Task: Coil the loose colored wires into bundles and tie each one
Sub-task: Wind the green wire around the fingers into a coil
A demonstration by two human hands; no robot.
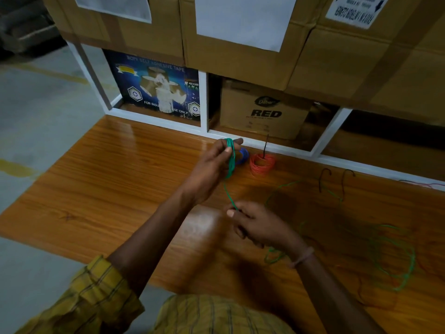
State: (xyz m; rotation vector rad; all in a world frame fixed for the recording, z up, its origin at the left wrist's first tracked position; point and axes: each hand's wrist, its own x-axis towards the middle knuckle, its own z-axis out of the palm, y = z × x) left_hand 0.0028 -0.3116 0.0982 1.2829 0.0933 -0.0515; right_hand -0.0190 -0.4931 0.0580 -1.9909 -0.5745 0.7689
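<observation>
On the wooden table [115,189], both hands grip thin green wire [230,157], partly coiled.

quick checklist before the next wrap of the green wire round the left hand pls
1. Green coil seated round the left hand fingers: ok.
2. Right hand pinching the feed strand: ok.
3. Strand between the hands free of snags: ok.
4. Loose green wire on the table free of tangles: cannot tell, loops overlap in blur.
5. Finished orange bundle and blue bundle clear of the wrap path: not ok, blue sits right behind the left hand.
</observation>
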